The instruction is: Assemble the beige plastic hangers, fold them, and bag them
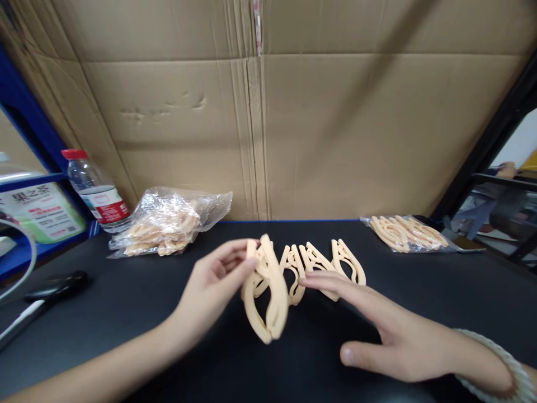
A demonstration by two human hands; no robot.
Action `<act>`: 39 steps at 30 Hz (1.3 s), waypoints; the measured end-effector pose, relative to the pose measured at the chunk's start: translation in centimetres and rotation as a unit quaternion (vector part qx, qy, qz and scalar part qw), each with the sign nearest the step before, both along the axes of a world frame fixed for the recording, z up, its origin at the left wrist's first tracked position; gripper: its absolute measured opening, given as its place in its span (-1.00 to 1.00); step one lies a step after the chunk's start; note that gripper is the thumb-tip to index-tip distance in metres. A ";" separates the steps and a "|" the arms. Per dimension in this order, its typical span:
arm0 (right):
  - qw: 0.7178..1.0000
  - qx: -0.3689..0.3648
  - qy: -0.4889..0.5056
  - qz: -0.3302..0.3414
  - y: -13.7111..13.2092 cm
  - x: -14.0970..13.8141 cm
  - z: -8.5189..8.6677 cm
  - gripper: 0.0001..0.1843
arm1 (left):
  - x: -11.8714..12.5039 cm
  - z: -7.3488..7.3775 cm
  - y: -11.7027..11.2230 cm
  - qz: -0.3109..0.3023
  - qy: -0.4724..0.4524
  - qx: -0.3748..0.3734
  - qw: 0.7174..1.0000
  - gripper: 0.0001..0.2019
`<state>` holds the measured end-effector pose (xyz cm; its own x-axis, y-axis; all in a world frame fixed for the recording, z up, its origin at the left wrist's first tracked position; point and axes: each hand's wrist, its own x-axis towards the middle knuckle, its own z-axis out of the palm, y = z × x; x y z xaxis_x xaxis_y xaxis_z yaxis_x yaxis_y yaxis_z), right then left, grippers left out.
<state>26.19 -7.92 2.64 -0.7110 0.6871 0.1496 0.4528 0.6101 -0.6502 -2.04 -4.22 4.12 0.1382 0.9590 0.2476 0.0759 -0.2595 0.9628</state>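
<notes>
Pinched in my left hand (222, 271) is a cream plastic folding hanger (277, 294), folded up and raised over the black table, its two arms meeting at the lower end. My right hand (386, 330) is apart from it on the right, fingers stretched out and thumb spread, with nothing in it. Beyond the hands lie several more folded hangers in a row; one (349, 263) is at the right end, another (321, 268) is partly covered by my right fingertips in this view. Whether those fingers touch it I cannot tell.
A clear bag of hangers (168, 224) lies at the back left, a flatter bag of hangers (409, 232) at the back right. A red-capped bottle (100, 193) stands by a blue shelf. A black device (56, 286) with a white cable lies left. Cardboard (335, 140) walls the back.
</notes>
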 end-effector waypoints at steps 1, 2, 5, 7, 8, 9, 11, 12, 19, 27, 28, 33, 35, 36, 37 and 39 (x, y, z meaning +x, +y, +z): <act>1.000 0.003 0.003 -0.010 0.2 0.2 -0.1 -0.21 | -0.8 0.5 0.8 0.022 0.002 0.021 1.000 -0.64; 1.000 0.005 0.005 -0.019 0.4 0.4 -0.2 -0.23 | -1.7 0.8 1.8 0.042 0.017 0.034 0.998 -0.61; 0.999 0.013 0.009 -0.031 0.9 0.6 -0.1 -0.29 | -4.2 0.7 4.7 0.100 0.131 0.022 0.986 -0.47; 0.999 0.026 0.007 -0.035 1.0 0.6 -0.1 -0.31 | -5.3 -0.3 6.1 0.081 0.266 0.035 0.960 -0.40; 0.999 0.036 0.005 -0.038 1.1 0.7 -0.1 -0.32 | -5.5 -1.0 6.6 0.084 0.291 0.040 0.952 -0.36; 0.998 0.049 0.002 -0.041 1.2 0.7 0.0 -0.33 | -5.6 -1.6 6.8 0.086 0.306 0.044 0.947 -0.33; 0.995 0.082 -0.006 -0.048 1.6 0.9 0.0 -0.36 | -5.4 -2.6 6.7 0.078 0.329 0.068 0.939 -0.34; 0.993 0.103 -0.013 -0.051 1.8 1.1 -0.1 -0.37 | -5.2 -2.9 6.4 0.064 0.348 0.086 0.932 -0.35; 0.969 0.173 -0.147 -0.095 2.4 1.7 -0.3 -0.27 | -3.4 -2.1 2.3 -0.024 0.538 0.138 0.832 -0.36; 0.972 0.102 -0.192 -0.087 1.2 -0.1 -1.1 -0.26 | -1.1 -3.8 -2.6 -0.002 0.617 0.163 0.770 -0.33; 0.973 0.096 -0.191 -0.089 1.1 -0.3 -1.2 -0.27 | -0.9 -4.0 -2.7 0.001 0.623 0.169 0.764 -0.32; 0.970 0.096 -0.197 -0.104 1.9 -0.4 -2.1 -0.25 | -0.3 -5.0 -1.6 0.011 0.625 0.184 0.758 -0.33; 0.968 0.110 -0.198 -0.109 2.9 -0.4 -2.4 -0.25 | 0.1 -5.0 -0.3 -0.002 0.622 0.171 0.764 -0.31; 0.966 0.119 -0.196 -0.115 3.6 -0.4 -2.5 -0.26 | 0.3 -4.8 0.5 -0.014 0.621 0.157 0.767 -0.31; 0.964 0.130 -0.194 -0.123 4.4 -0.4 -2.6 -0.26 | 0.7 -4.6 1.4 -0.031 0.622 0.140 0.770 -0.30; 0.959 0.147 -0.195 -0.142 6.3 -0.6 -2.8 -0.28 | 1.6 -4.1 3.3 -0.028 0.617 0.116 0.778 -0.27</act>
